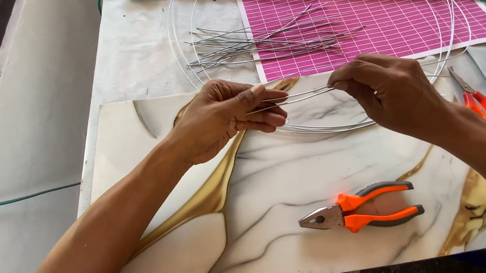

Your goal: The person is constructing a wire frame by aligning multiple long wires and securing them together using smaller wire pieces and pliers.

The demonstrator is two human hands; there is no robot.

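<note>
Marble-patterned sheeting with gold veins (293, 179) covers the table, and above it the left hand (226, 117) and right hand (388, 91) each pinch shut on an end of what look like two thin wire lengths (298, 96) stretched between them. Just behind lie large wire hoops (324, 128), a loose bundle of cut wires (264, 41) and a pink cutting mat (396, 17). Orange-handled pliers (363, 208) rest nearer the person, with orange scissors (480, 101) at the right.

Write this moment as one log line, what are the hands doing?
left hand: holds wires | right hand: pinches wires | pliers: lying on table, untouched
</note>
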